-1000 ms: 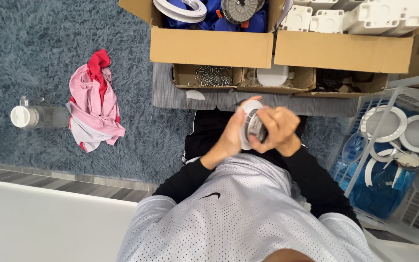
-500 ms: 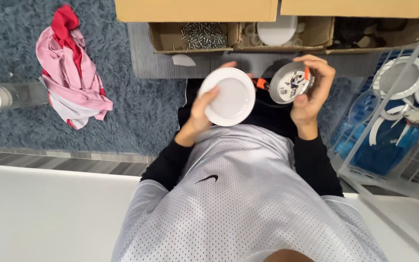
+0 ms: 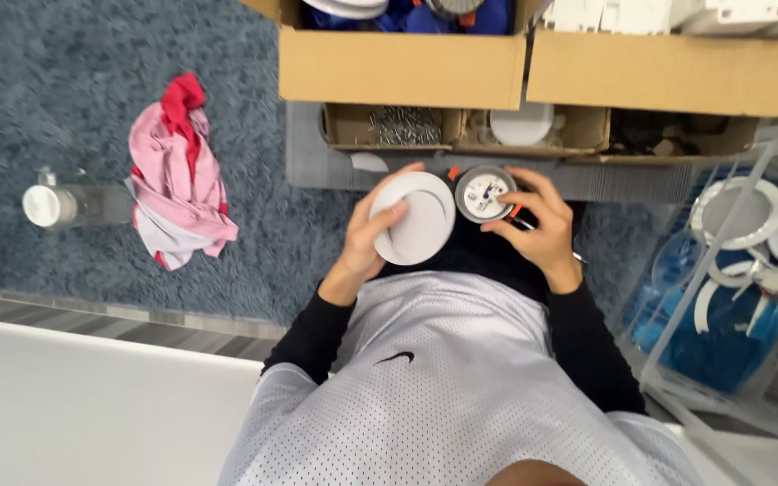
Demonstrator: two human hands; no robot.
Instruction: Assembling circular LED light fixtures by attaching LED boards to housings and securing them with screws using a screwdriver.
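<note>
Two hands, each holding one part of a round light fitting, above a blue carpet.

Left hand: fingers curled around the rim of a white round cover, thumb on its face. Right hand: fingers closed around a round grey housing with a white inner face and orange clips, just beside the cover. Both parts sit over the lap, near the cardboard boxes. Pink and red cloth and a clear bottle lie on the carpet towards its left edge; wire basket at right.
</note>
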